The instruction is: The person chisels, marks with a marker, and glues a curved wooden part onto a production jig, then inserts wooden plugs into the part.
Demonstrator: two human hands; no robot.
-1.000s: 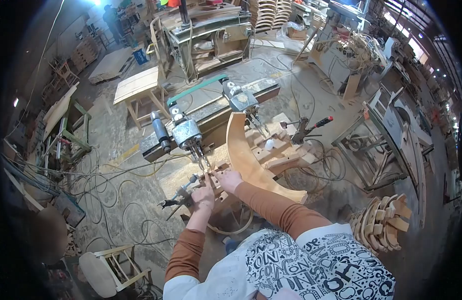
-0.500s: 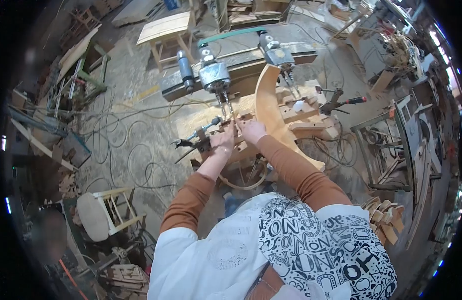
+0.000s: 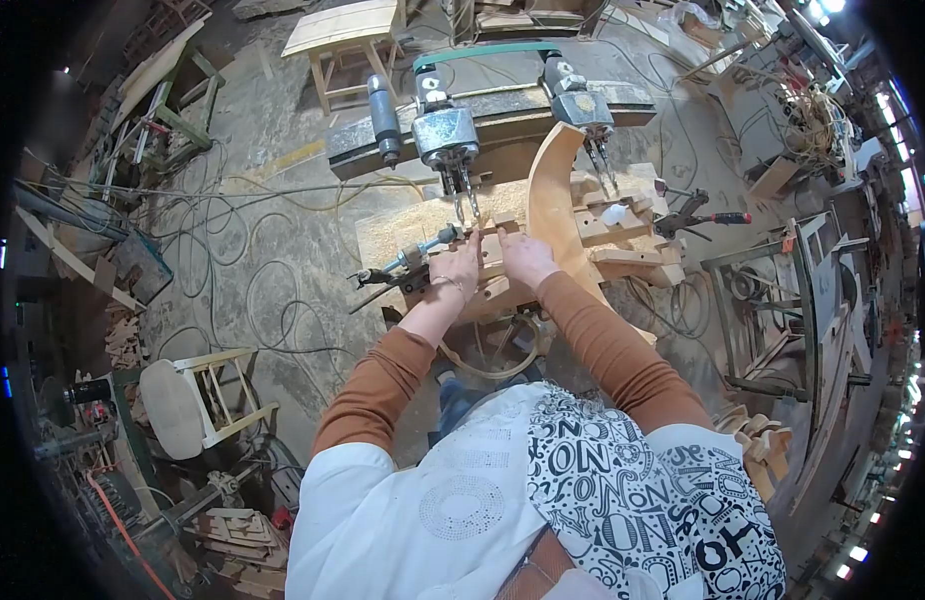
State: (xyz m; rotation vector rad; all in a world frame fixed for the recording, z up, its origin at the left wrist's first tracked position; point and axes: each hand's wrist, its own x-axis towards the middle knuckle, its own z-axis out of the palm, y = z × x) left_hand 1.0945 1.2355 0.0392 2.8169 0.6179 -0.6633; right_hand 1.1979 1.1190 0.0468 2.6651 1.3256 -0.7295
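Observation:
My left hand (image 3: 457, 269) lies on the wooden jig's near-left side, fingers stretched toward the drill bits (image 3: 466, 208). Opposite it, my right hand (image 3: 528, 260) rests on the jig with its index finger pointing forward. A narrow gap separates the fingertips, with brown wooden blocks (image 3: 493, 243) around them. Any small piece under the fingers is too small to make out. Just right of my right hand stands a curved wooden board (image 3: 553, 200). The left drill head (image 3: 446, 135) holds two bits close above my fingertips; the right drill head (image 3: 583, 108) is farther off.
A blue-bodied toggle clamp (image 3: 408, 258) sits left of my hands, and a red-handled clamp (image 3: 718, 217) at the right. Sawdust (image 3: 388, 232) covers the bench. Below is a round handwheel (image 3: 493, 350). Cables, a wooden stool (image 3: 198, 400) and stacked wood lie around.
My fingertips are slightly farther apart than before; the right hand has shifted a little from the left. The whole view has shifted slightly with my head. The drill heads look unchanged.

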